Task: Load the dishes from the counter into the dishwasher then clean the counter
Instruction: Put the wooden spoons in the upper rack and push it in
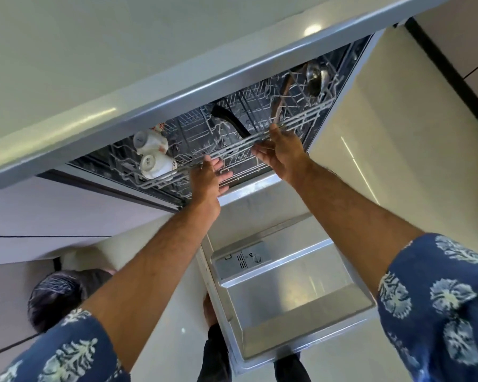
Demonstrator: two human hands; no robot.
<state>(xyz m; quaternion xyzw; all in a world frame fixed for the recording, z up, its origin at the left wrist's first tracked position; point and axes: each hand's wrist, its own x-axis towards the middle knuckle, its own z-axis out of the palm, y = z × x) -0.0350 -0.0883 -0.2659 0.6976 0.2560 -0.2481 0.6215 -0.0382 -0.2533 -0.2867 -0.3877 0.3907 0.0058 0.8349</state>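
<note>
At the open dishwasher [260, 271], my left hand [209, 175] and right hand [280, 153] rest relaxed fingers on the upper rack [260, 139], gripping nothing. Cups [152, 153], a ladle [316, 78] and utensils sit loaded; the bench [122, 51] looks bare, wiping apparently remains.

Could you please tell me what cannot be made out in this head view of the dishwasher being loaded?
- Lower rack: mostly hidden by the upper rack and both hands.
- Left hand and right hand: fingertips lie at the rack's front rail; a firm grip is unclear.
- Counter: only its front part shows; any remaining dishes are cut off by the frame.
- Print on the white cups: too small to read.
</note>
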